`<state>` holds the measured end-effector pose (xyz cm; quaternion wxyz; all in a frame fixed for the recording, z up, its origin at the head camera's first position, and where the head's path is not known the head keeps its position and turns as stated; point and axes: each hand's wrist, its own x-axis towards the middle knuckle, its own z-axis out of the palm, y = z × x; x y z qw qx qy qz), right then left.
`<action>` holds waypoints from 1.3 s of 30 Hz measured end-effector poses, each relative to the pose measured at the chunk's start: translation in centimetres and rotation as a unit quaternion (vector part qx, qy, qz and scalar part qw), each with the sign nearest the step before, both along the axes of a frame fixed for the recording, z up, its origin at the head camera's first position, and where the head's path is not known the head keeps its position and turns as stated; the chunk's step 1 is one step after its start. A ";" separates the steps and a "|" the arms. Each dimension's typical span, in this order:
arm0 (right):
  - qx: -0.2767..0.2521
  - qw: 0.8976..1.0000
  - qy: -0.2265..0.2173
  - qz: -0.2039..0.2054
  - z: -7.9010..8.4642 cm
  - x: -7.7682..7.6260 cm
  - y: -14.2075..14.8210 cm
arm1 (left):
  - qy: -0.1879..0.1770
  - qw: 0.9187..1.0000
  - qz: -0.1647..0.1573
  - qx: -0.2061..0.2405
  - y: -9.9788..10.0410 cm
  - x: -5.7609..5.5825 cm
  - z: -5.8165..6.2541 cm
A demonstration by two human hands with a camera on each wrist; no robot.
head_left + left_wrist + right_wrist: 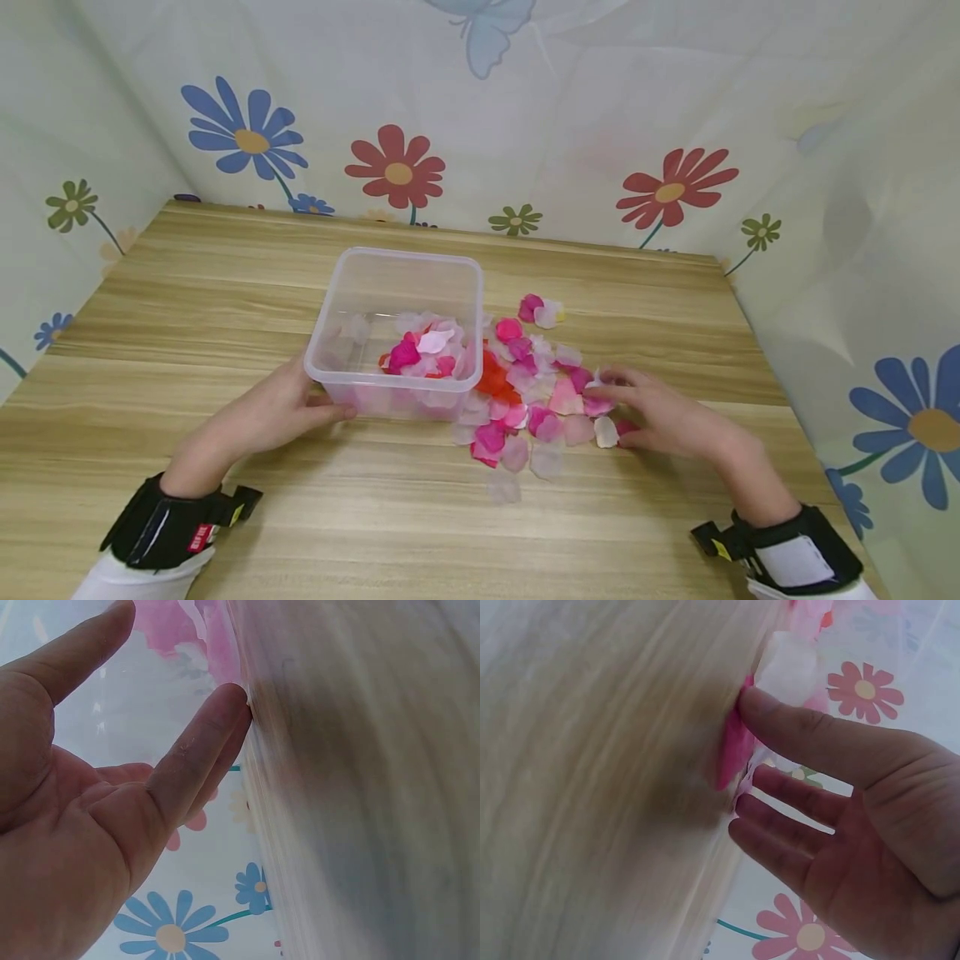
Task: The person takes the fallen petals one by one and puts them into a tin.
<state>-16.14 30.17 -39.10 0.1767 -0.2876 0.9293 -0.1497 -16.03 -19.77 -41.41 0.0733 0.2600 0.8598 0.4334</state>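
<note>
A clear square plastic box (405,384) stands on the table, with pink, white and red petals (435,342) heaped inside. My left hand (273,408) rests at its near left corner, thumb along the front wall and straight fingers at the side. To the right of the box lie loose petals (566,396) in pink, white and orange-red. My right hand (667,412) is at the right edge of this spread, fingers apart and low over the wood. Its thumb tip touches a dark pink petal (735,746), beside a white petal (786,667).
The wood-grain table (420,533) backs onto a flower-printed curtain (562,125), which also hangs along both sides. A few petals (532,307) lie apart, behind the main spread. Black straps (168,529) are around both wrists.
</note>
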 end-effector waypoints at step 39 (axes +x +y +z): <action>-0.052 0.993 0.096 -0.034 -1.0 -0.6 -0.7 | -0.022 1.000 -0.008 0.005 0.0 0.0 0.0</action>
